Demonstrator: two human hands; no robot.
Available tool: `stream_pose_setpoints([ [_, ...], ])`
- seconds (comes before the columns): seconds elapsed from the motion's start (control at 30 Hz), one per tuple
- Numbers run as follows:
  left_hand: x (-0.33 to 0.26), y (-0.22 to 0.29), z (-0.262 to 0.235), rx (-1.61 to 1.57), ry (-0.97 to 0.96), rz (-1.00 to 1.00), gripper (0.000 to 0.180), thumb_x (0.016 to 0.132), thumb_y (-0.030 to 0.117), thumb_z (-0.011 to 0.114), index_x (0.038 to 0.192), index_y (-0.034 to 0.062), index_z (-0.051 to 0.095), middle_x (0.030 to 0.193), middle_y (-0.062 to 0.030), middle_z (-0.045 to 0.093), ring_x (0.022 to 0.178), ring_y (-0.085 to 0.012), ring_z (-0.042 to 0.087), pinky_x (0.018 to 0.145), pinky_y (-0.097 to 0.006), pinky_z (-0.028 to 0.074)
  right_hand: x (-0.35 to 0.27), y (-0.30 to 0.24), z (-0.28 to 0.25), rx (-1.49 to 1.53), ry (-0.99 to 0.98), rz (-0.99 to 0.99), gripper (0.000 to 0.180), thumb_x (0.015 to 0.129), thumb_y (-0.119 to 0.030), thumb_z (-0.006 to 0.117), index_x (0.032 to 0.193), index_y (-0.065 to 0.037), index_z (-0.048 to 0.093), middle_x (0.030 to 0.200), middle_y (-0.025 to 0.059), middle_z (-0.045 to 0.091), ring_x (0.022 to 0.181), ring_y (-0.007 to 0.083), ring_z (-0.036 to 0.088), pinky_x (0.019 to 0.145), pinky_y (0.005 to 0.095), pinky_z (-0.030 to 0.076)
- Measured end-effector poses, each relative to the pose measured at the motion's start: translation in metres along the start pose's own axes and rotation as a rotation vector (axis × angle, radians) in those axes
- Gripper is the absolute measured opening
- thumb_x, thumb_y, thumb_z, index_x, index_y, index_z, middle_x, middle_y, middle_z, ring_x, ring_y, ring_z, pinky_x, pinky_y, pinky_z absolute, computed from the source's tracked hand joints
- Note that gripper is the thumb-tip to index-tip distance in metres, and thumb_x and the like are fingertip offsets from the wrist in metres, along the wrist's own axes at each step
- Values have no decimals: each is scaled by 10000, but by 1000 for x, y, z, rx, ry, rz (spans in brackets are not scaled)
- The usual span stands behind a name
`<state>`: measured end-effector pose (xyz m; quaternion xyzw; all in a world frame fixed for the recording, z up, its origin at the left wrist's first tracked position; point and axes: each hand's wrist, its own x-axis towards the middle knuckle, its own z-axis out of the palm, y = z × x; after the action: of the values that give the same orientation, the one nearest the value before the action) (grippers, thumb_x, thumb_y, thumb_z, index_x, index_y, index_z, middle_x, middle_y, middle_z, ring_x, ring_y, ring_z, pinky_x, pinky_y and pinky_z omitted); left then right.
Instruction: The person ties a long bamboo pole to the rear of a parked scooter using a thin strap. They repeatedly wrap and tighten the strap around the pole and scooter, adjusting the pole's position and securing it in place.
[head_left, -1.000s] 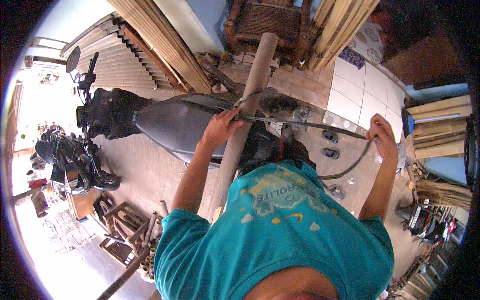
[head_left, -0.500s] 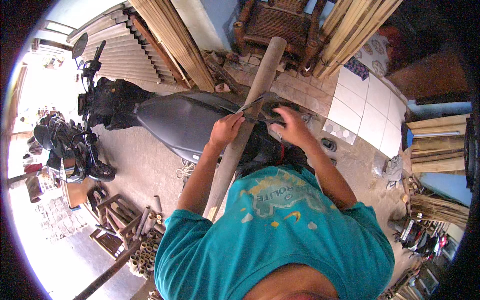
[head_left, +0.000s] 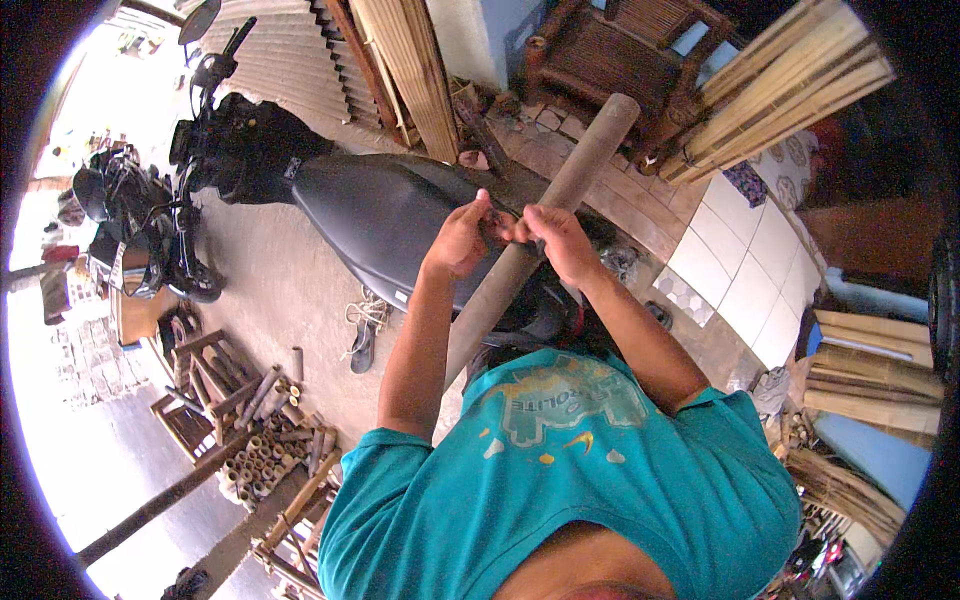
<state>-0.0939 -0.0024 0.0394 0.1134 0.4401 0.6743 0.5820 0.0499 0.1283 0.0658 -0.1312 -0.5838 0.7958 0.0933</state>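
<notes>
A long grey-brown pole lies slantwise across the rear of a black motorcycle seat, its near end running down toward my shirt. Above the pole my left hand is closed, thumb raised, its fingertips near the pole's left side. My right hand is also closed, fingers curled over the pole, close to the left fingertips. Between the two hands a dark strap shows only in a small part; the rest is hidden by my fingers and the pole.
Bundles of bamboo strips lean at the upper right, by a brown bamboo chair. Cut bamboo tubes are stacked at the lower left. A second motorcycle stands farther left. A sandal lies on the floor beside the seat.
My right hand has moved in to meet the left over the pole and its fingers have closed. The strap ends that stuck out are now mostly covered. The whole view has shifted a little.
</notes>
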Motion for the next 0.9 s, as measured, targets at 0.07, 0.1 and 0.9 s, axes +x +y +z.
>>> stream_pose_setpoints([
  [0.07, 10, -10, -5, -114, 168, 31, 344, 999, 358, 523, 858, 46, 548, 739, -78, 584, 736, -186, 578, 697, -356, 452, 8, 12, 3, 237, 100, 48, 445, 1002, -400, 467, 659, -116, 450, 651, 37, 554, 643, 130, 519, 736, 303, 430],
  [0.1, 16, -18, -4, -176, 220, 47, 323, 990, 343, 544, 843, 55, 539, 705, -71, 564, 699, -175, 569, 660, -348, 450, 9, 15, 0, 305, 104, 90, 452, 1000, -401, 473, 640, -132, 420, 603, 21, 515, 590, 123, 488, 707, 302, 427],
  [0.9, 49, -64, -10, 467, 748, 305, 358, 865, 311, 697, 755, -3, 566, 589, -22, 519, 491, -183, 516, 467, -343, 425, -59, 10, -2, -582, 34, -63, 380, 963, -244, 586, 695, 13, 508, 573, 59, 458, 562, 79, 435, 485, 311, 355],
])
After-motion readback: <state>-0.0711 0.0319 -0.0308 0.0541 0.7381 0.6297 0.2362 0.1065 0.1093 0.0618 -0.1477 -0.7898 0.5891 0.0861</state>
